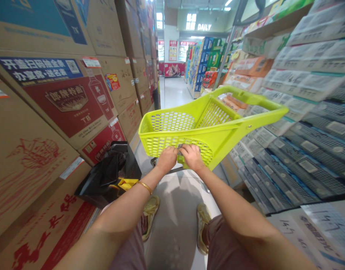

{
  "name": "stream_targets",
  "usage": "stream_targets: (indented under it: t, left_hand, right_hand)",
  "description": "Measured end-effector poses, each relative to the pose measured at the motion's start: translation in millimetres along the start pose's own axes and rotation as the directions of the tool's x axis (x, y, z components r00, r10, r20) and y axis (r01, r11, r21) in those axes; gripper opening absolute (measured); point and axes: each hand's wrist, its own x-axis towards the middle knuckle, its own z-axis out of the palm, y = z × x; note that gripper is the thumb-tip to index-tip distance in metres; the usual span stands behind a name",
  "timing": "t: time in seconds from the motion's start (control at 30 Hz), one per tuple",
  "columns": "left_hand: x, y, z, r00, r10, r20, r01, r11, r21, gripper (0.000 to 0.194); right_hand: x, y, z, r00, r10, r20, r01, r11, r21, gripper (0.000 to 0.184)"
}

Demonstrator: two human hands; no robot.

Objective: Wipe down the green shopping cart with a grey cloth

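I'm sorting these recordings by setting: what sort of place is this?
Most likely a supermarket aisle: a yellow-green shopping cart stands between stacked printed cartons on the left and piled wrapped packs on the right, with a "DAILY" sign beyond.

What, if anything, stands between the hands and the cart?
Nothing visible: the left hand and right hand are both at the near side of the cart. The black bag sits off to the left.

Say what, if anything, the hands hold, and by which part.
Left hand and right hand meet at the perforated side of the yellow-green shopping cart; exactly what they grip cannot be told.
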Motion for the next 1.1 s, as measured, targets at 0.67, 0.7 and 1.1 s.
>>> stream_targets:
  t: [0.67,0.7,1.1]
  left_hand:
    - [12,-5,18.5,0.99,0.003,0.14,0.002,1.0,-0.031,0.029]
    - [12,-5,18.5,0.991,0.003,0.131,0.001,1.0,-0.026,0.029]
    - [12,-9,21.5,0.997,0.012,0.072,-0.014,0.999,0.03,0.028]
  right_hand:
    - [-10,-3,26,0.998,0.06,0.033,-0.061,0.998,0.028,0.029]
    - [-13,-3,27,0.997,0.046,0.054,-0.047,0.999,0.023,0.029]
    - [3,4,6,0.999,0.022,0.043,-0.024,0.999,0.039,0.026]
